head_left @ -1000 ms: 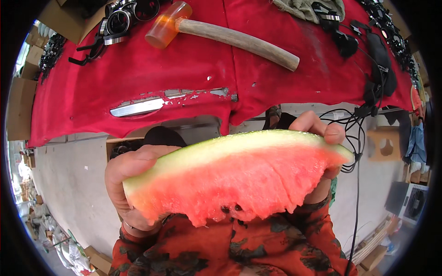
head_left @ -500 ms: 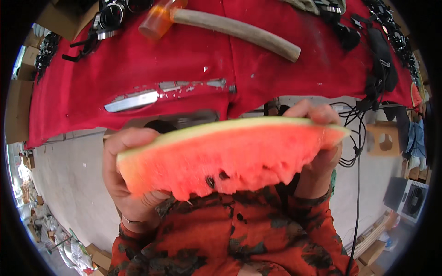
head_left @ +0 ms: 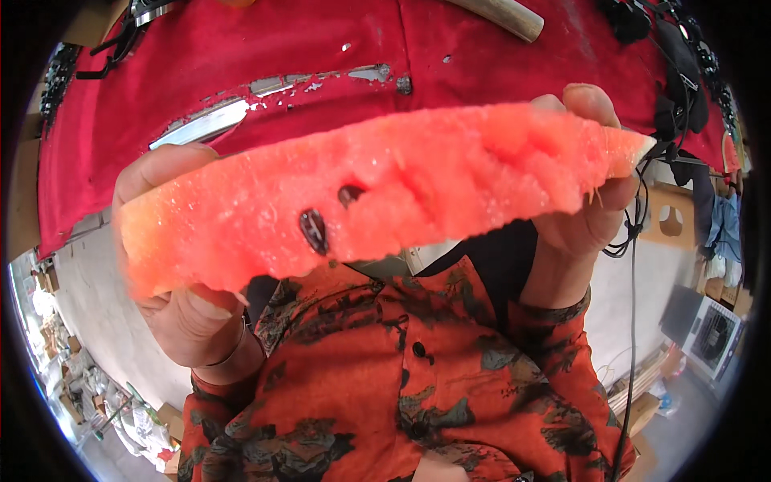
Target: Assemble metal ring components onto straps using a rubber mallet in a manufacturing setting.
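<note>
A long slice of watermelon (head_left: 450,185) spans the middle of the view, close in front of my chest. Its red flesh faces me, bitten or torn along the lower edge, and two dark seeds sit left of its middle. Around the slice's left end my left hand (head_left: 197,317) is closed, fingers over the top and thumb below. My right hand (head_left: 578,225) grips the right end, where a pale tip of rind sticks out past the fingers. Most of the rind is hidden behind the flesh.
Beyond the slice lies a table with a red, worn cloth (head_left: 297,48), torn in a strip near its front. A wooden handle (head_left: 506,16) rests at the far edge. Black cables (head_left: 630,321) hang at the right, near a cardboard box (head_left: 671,217) and a boxy appliance (head_left: 715,341).
Both hands have lifted the watermelon slice up and closer. It has tipped so that the flesh faces me and the green rind along its top no longer shows.
</note>
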A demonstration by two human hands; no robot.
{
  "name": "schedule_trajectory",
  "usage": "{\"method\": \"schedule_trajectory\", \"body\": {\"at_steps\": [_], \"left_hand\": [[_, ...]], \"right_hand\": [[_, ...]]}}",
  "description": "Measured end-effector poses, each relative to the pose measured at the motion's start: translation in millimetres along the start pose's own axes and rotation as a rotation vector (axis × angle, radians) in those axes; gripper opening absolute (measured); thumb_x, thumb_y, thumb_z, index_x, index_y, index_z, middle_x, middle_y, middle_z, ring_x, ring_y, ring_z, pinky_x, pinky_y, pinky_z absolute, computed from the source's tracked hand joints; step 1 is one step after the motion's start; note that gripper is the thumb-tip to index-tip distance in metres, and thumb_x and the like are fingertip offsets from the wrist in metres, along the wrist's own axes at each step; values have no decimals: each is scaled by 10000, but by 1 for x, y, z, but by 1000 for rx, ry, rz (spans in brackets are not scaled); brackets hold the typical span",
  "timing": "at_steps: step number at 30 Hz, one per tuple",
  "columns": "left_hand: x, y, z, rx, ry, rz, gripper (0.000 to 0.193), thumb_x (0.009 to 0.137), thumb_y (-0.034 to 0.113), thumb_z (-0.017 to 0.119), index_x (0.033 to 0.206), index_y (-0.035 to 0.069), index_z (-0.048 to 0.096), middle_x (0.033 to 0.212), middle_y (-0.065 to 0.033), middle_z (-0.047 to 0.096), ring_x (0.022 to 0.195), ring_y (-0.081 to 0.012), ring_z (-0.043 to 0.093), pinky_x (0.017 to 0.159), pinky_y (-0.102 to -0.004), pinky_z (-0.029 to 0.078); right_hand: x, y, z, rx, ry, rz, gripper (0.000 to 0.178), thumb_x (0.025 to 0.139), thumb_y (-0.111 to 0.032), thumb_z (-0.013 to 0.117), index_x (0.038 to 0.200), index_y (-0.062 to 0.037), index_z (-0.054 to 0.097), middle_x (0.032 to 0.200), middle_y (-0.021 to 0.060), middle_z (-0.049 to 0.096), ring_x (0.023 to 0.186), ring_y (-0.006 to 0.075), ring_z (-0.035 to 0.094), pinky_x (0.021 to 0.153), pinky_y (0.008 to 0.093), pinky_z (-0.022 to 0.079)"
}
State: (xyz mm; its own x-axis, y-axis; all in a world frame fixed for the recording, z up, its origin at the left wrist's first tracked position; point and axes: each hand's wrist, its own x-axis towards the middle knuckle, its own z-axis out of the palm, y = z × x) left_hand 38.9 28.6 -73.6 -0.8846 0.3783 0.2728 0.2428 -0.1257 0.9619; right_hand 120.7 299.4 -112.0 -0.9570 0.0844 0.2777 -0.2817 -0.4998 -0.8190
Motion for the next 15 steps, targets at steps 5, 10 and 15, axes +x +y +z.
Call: {"method": "schedule_trajectory", "body": {"at_steps": [5,10,15], "left_hand": [[1,1,-6,-12,-30,25,810,727,398,731,1241,-72,318,1063,-226,541,625,-226,595,523,-266,486],[-3,-6,-13,-72,-95,-15,805,727,367,733,1252,-59,294,1077,-259,530,637,-235,597,524,-263,485],[-6,-5,-7,-54,-63,-39,806,730,359,732,1257,-63,291,1064,-269,536,637,-240,599,520,-264,486]], "right_hand": [[4,3,-6,118,-105,-21,688,810,-475,628,1329,-89,392,1041,140,537,960,279,538,806,400,469],[-1,4,-3,17,-94,-51,700,832,-501,581,1352,-83,369,1033,169,547,939,292,561,802,413,478],[-4,6,-1,-52,-36,-56,692,842,-506,564,1352,-81,369,1036,201,545,883,279,584,743,387,507]]}}
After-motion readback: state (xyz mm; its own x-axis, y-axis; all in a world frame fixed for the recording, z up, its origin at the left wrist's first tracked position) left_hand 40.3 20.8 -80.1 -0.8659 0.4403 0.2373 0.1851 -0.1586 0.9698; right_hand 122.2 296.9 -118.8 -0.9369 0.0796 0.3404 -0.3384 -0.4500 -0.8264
